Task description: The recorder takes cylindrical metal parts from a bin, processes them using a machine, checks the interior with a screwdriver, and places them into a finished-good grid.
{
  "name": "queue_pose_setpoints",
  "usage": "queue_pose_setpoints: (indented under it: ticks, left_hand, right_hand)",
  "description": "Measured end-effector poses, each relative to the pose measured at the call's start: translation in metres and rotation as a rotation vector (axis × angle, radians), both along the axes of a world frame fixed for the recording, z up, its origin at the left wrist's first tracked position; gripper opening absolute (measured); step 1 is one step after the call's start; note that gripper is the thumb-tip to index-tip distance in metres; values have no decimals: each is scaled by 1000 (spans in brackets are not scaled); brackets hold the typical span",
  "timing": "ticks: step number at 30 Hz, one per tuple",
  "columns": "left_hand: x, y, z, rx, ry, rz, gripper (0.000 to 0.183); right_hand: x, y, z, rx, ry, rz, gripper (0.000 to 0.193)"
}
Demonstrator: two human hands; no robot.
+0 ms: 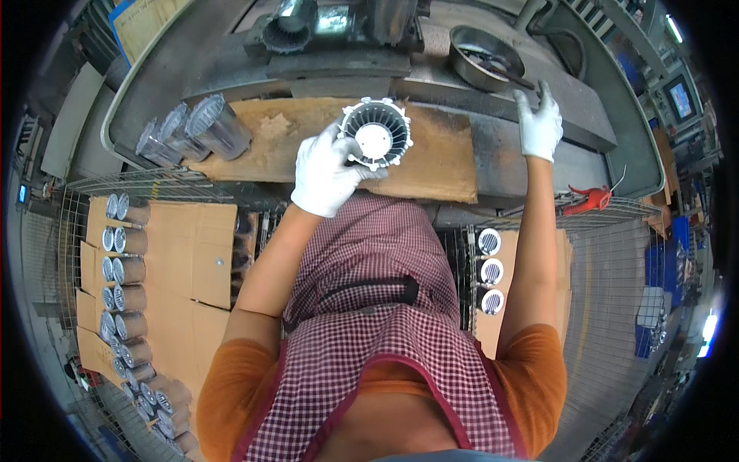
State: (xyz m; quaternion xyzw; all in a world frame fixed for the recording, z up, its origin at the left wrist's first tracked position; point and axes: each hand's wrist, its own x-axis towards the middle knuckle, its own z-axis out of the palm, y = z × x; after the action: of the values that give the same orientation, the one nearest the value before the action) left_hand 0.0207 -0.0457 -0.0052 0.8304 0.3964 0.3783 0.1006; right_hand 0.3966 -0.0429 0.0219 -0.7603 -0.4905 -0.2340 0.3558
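My gloved left hand (pixel 329 168) is closed around a round metal housing with inner fins (pixel 376 134), its open end turned up to me over the cardboard. At the right, my gloved right hand (pixel 540 123) has its fingers stretched and the thumb apart, with nothing seen in its grip. Just beyond its fingertips is the end of a dark rod-like tool (pixel 508 75). That tool leans on the rim of a round metal pan (pixel 466 68), where other dark tools lie, too unclear to name.
A cardboard sheet (pixel 439 158) covers the bench front. Several metal cylinders (pixel 219 127) stand at its left. Machine fixtures (pixel 331 65) lie behind. A red air gun (pixel 589 202) hangs at the right. Finished-looking cylinders (pixel 131 269) fill the left wire cart; others (pixel 491 271) stand right.
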Motion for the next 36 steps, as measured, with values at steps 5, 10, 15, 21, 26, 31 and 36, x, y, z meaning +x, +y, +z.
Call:
queue_pose_setpoints:
  ticks: [5, 10, 15, 21, 26, 31, 36]
  left_hand:
    - [15, -31, 6, 150, -103, -201, 44]
    - [44, -64, 14, 198, -168, -367, 43]
    - [85, -91, 11, -79, -147, -619, 64]
    - [83, -49, -16, -441, -58, -343, 80]
    - [42, 32, -49, -128, 343, 222, 67]
    - [32, 41, -70, -1, 440, 249, 56]
    - [31, 42, -69, -80, 416, 265, 51]
  right_hand:
    - [-50, -83, -45, 20, 522, 325, 40]
    - [-113, -149, -63, -102, 1671, 778, 98]
    - [-116, -197, -78, 204, 2088, 1100, 99]
    - [-24, -302, -133, 138, 2121, 607, 77]
    - [41, -382, -160, -154, 1525, -482, 68]
    - [48, -412, -196, -665, 858, -914, 74]
    - [15, -422, -233, -978, 869, -887, 77]
